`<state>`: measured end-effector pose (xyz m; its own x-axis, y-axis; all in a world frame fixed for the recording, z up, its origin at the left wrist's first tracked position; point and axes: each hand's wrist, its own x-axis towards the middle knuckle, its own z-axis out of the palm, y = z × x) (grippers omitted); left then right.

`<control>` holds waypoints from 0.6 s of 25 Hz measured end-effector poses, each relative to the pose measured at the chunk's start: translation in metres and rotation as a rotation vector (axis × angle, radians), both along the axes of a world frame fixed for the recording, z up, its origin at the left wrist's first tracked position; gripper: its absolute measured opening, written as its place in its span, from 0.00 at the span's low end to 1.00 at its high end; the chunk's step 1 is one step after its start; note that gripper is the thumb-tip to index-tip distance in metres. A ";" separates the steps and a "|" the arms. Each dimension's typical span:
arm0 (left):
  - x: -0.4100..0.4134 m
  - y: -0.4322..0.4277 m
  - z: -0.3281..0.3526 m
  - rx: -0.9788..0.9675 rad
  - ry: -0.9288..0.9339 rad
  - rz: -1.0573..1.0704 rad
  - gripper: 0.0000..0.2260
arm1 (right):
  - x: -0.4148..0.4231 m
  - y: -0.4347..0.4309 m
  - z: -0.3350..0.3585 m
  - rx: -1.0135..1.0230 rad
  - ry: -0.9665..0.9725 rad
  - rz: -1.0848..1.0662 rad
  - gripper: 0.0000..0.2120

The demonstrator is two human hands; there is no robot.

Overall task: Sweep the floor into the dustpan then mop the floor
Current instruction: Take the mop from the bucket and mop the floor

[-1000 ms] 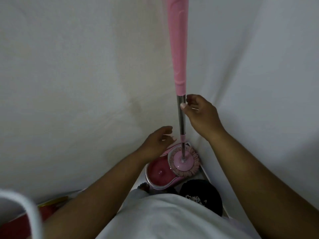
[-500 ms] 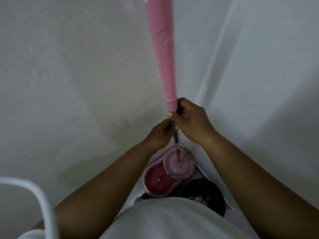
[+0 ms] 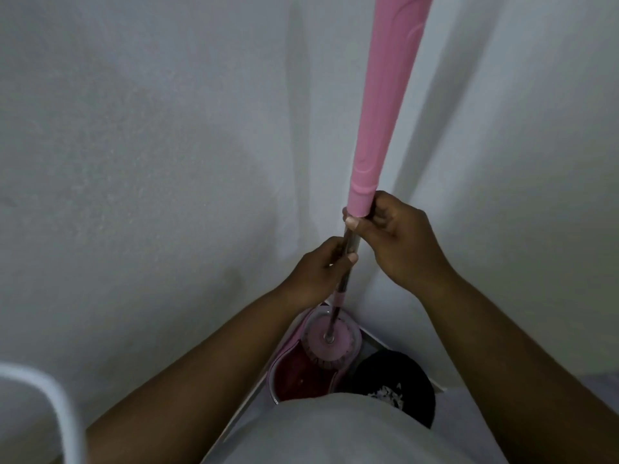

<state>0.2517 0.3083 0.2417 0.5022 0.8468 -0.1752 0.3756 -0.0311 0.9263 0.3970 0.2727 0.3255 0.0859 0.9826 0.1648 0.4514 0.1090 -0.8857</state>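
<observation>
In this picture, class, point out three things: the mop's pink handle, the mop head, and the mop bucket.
pink handle [image 3: 378, 105]: head view, on the middle of the pink sleeve.
mop head [image 3: 330, 346]: head view, on its round pink top plate.
mop bucket [image 3: 298, 376]: head view, on the dark red basin.

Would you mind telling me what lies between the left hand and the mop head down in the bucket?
In the head view, only the mop's thin metal pole with its small pink collar runs from the left hand down to the mop head in the bucket.

Head camera looks steeply down, close, into a wall corner [image 3: 338, 182].
</observation>
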 end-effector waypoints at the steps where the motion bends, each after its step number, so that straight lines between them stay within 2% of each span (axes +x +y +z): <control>1: 0.001 -0.001 0.002 0.009 -0.010 -0.020 0.09 | 0.000 -0.006 0.005 -0.006 -0.014 -0.040 0.10; 4: 0.003 -0.006 0.006 0.020 -0.041 -0.089 0.06 | -0.001 -0.025 0.015 -0.009 -0.034 -0.162 0.09; 8: 0.007 -0.020 0.007 0.036 -0.076 -0.217 0.09 | -0.005 -0.055 0.022 0.013 -0.040 -0.298 0.09; 11: 0.015 -0.030 0.016 0.081 -0.057 -0.300 0.04 | -0.005 -0.078 0.033 0.034 -0.046 -0.386 0.10; 15: 0.029 -0.052 0.031 0.107 -0.102 -0.403 0.07 | 0.000 -0.116 0.047 0.083 -0.044 -0.471 0.11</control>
<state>0.2805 0.2560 0.2726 0.8069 0.5899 -0.0298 0.2208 -0.2544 0.9416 0.3974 0.1564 0.3724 0.5097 0.8219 0.2546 0.5052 -0.0464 -0.8617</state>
